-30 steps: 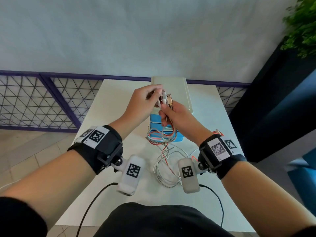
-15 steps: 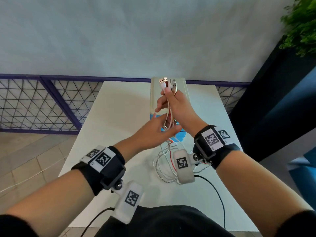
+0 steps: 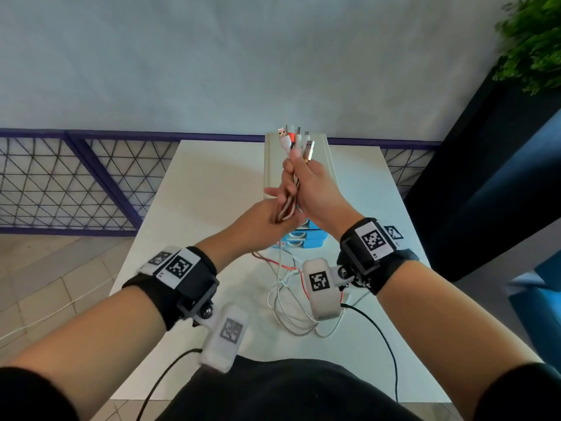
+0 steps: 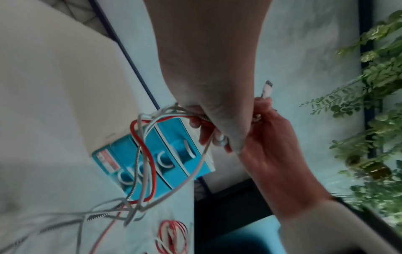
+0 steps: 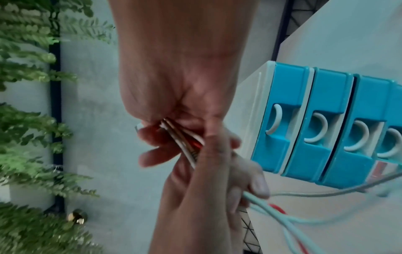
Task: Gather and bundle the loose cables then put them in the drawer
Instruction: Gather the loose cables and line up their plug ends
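You're wearing black wrist straps on both arms, the left strap and the right strap, each carrying white tags printed with black square codes. A black bracket with a silver screw hangs a white padded camera pod under each wrist, coded too. Thin black leads trail off them. Your sleeves are black.

Two hands, left and right, hold one bunch of cables showing five plug ends, beside one drawer unit with four blue drawer fronts visible, one red-and-white coil on one worktop, and one plant far right.
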Demonstrator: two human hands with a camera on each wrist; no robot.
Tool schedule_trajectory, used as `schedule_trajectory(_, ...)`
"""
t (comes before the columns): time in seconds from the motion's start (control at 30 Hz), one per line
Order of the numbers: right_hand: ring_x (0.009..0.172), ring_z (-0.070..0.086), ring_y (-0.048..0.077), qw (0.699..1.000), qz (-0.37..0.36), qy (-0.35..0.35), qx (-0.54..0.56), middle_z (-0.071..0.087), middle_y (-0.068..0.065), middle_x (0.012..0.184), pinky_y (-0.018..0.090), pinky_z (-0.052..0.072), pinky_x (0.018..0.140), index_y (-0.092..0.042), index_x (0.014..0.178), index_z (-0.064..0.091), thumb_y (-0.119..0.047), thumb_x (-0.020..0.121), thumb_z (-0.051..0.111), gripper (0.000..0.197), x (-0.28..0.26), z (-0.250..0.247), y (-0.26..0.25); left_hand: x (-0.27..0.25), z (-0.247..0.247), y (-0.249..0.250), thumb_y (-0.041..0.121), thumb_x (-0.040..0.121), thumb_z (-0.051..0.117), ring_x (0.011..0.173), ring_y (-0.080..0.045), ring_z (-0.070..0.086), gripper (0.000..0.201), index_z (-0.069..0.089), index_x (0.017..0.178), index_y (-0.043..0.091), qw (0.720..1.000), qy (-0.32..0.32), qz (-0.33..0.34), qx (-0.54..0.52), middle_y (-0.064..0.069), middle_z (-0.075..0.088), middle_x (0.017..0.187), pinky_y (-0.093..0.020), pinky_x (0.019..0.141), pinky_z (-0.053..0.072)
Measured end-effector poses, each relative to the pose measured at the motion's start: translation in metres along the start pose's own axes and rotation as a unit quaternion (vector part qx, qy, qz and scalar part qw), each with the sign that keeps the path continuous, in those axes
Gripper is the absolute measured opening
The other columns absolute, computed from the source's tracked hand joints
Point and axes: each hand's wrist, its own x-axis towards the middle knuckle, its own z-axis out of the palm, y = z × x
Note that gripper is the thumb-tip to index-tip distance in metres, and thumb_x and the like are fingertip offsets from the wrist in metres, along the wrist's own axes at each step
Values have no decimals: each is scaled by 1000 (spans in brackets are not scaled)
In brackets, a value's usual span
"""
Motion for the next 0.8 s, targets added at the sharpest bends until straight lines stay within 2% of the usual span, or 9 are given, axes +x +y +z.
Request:
schedule_trajectory(0.1,36,33,11,1000,-12,19,11,29,-4,48,34,49,53,-14,74,40,-37,103,34,38,1,6,0,2,-8,-23,33,86,63,52,1,52,17,64,77,18,996,-22,-28,78,7,62,60,-18,64,38)
schedule_trajectory(0.2,37,24,9,999,-15,30,28,25,-3,52,20,29,38,-16,74,41,-37,104,34,37,3,5,-8,-4,-7,-49,34,83,66,58,1,61,15,68,70,26,991,-39,-97,87,4,69,60,-20,71,43)
schedule_trajectory(0.3,36,24,7,999,-5,43,17,29,-6,50,20,22,37,-17,73,41,-37,103,35,37,5,5,-7,-8,-6,-64,29,83,66,60,-2,60,13,65,71,26,990,-31,-113,75,5,67,60,-21,73,43)
schedule_trajectory(0.43,35,23,6,998,11,62,18,31,-8,47,19,19,37,-17,74,40,-36,103,36,36,5,8,-1,-11,-9,-78,41,82,62,60,1,56,20,57,63,34,985,-25,-84,150,17,63,55,-29,89,36)
schedule_trajectory(0.53,35,23,6,997,19,74,17,32,-9,47,19,19,37,-17,74,40,-37,103,36,35,4,7,0,-13,-14,-89,47,75,51,77,-17,62,21,63,73,29,981,-9,-89,173,3,69,70,-32,89,38)
schedule_trajectory(0.6,35,24,6,996,21,86,18,33,-8,47,18,20,36,-16,75,41,-37,103,36,35,4,7,2,-15,-16,-97,43,78,53,80,-25,61,25,65,81,20,980,12,-95,172,-4,68,76,-33,82,42)
schedule_trajectory(0.67,35,24,6,995,18,94,22,33,-8,47,18,22,35,-16,76,42,-37,103,35,35,5,7,2,-17,-18,-102,33,84,59,79,-25,61,15,63,82,18,985,47,-95,134,-6,66,76,-33,75,44)
schedule_trajectory(0.73,35,24,6,993,10,109,32,33,-8,48,18,22,35,-16,75,42,-36,104,34,35,6,6,-2,-18,-20,-106,23,83,66,76,-17,64,4,61,84,22,991,87,-99,36,-1,68,75,-27,73,45)
schedule_trajectory(0.8,36,24,7,990,2,135,37,32,-6,50,18,21,35,-17,74,41,-35,104,33,36,9,3,-6,-20,-21,-104,16,80,70,72,-15,67,14,60,83,24,986,115,-97,-70,-5,71,75,-24,72,50)
